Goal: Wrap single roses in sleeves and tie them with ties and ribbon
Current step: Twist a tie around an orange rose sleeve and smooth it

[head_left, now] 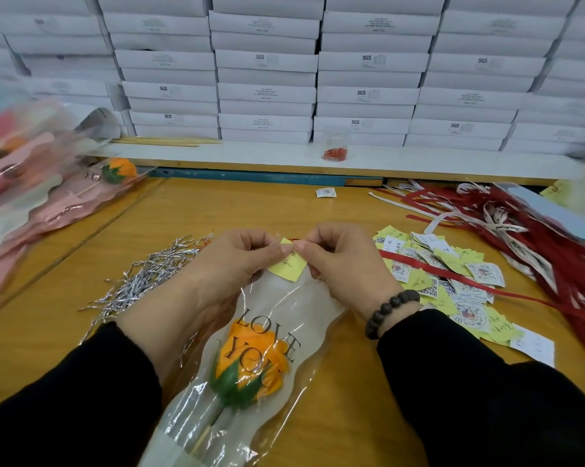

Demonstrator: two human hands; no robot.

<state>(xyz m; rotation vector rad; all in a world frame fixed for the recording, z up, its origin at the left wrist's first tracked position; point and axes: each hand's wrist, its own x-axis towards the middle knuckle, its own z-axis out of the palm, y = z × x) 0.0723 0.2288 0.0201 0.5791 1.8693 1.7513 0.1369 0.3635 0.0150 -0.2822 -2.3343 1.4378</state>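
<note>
An orange rose with green sepals lies in a clear sleeve printed "LOVE YOU", its head toward the far side and its stem pointing at me. At the sleeve's far end a yellow paper tag is pinched between my left hand and my right hand, fingertips meeting at the tag's top edge. A red ribbon runs from under my right hand out to the right. Silver twist ties lie in a loose heap left of my left hand.
Finished wrapped roses in pink sleeves pile up at the left. Yellow and white tags and a tangle of red and white ribbons cover the right side. White boxes are stacked along the back, with red clips on the shelf.
</note>
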